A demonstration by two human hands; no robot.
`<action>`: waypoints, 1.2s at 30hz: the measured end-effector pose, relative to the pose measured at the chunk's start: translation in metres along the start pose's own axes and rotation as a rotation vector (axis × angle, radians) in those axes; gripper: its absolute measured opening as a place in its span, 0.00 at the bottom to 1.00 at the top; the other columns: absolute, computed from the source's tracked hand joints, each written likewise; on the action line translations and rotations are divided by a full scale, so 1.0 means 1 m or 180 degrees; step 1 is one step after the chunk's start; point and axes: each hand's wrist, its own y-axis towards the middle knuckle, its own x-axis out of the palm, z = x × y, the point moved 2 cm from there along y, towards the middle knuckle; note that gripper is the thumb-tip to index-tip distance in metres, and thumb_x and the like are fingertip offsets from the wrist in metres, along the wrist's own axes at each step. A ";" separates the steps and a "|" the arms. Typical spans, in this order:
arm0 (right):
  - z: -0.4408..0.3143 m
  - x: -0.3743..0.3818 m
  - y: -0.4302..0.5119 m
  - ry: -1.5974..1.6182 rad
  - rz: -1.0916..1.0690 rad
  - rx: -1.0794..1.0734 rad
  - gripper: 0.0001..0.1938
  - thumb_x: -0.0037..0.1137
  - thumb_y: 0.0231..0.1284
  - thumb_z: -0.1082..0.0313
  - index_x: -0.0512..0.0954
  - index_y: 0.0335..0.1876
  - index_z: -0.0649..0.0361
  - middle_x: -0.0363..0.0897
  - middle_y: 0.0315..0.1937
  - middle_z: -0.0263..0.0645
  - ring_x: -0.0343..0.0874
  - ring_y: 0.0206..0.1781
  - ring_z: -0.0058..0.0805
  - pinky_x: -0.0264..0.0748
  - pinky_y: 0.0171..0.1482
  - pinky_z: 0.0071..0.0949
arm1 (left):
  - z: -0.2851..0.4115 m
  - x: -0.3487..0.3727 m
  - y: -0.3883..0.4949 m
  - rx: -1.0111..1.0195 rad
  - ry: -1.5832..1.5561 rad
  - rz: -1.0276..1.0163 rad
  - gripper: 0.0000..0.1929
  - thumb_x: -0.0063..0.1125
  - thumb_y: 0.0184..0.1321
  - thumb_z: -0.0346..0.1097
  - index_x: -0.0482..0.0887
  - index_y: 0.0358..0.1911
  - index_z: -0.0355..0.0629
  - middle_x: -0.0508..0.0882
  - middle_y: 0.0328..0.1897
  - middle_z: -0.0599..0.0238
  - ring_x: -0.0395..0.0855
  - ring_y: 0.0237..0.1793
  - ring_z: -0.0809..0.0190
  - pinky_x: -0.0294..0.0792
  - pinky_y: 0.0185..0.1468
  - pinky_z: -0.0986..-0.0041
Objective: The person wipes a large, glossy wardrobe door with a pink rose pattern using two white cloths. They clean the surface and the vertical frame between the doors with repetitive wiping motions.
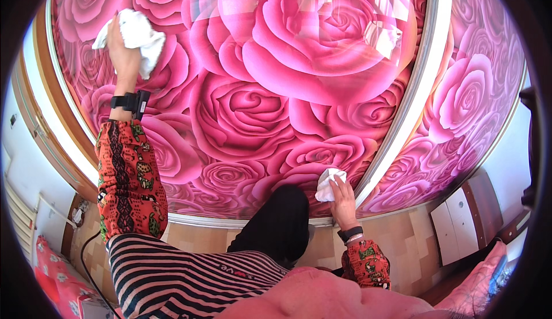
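A glossy wardrobe-type sliding panel with a pink rose print (241, 107) fills the view before me. At the upper left, my left hand (123, 56) holds a white cloth (140, 34) against the panel. The cloth spreads out past the fingers and is slightly blurred. Low down near the panel's right edge, my right hand (343, 202) has its fingers on a smaller, bunched white cloth (326, 185), which also lies against the rose print.
A white and silver frame strip (401, 133) separates this panel from a second rose panel (457, 99). My bent knee is close to the bottom rail (207, 221). A white-fronted cabinet (455, 228) stands at right; a dark cable (86, 260) runs at lower left.
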 end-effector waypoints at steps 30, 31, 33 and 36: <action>-0.001 0.010 -0.004 0.0154 -0.0151 0.0100 0.36 0.56 0.44 0.86 0.78 0.68 0.60 0.74 0.73 0.44 0.71 0.72 0.62 0.68 0.78 0.52 | 0.034 -0.030 -0.158 -0.0605 0.0254 -0.0266 0.31 0.58 0.71 0.38 0.71 0.76 0.35 0.72 0.81 0.45 0.63 0.83 0.41 0.53 0.85 0.55; -0.001 0.011 -0.005 0.0142 -0.0158 0.0104 0.37 0.56 0.44 0.86 0.78 0.68 0.60 0.73 0.73 0.44 0.71 0.72 0.62 0.67 0.78 0.52 | 0.031 -0.031 -0.164 -0.0849 0.0197 -0.0130 0.31 0.58 0.71 0.38 0.72 0.75 0.35 0.73 0.80 0.44 0.64 0.83 0.40 0.53 0.85 0.55; -0.001 0.012 -0.005 0.0113 -0.0166 0.0112 0.37 0.56 0.44 0.86 0.77 0.69 0.60 0.73 0.73 0.44 0.71 0.72 0.62 0.66 0.79 0.52 | 0.039 -0.027 -0.177 -0.0895 0.0297 -0.0107 0.32 0.59 0.71 0.38 0.71 0.76 0.36 0.71 0.80 0.43 0.62 0.84 0.41 0.51 0.86 0.55; 0.000 0.013 -0.004 0.0059 -0.0168 0.0081 0.37 0.56 0.44 0.86 0.77 0.69 0.60 0.73 0.73 0.44 0.71 0.71 0.61 0.67 0.78 0.51 | 0.079 -0.011 -0.206 -0.0779 0.0162 -0.0316 0.36 0.63 0.68 0.39 0.68 0.78 0.36 0.67 0.83 0.44 0.56 0.86 0.39 0.49 0.86 0.50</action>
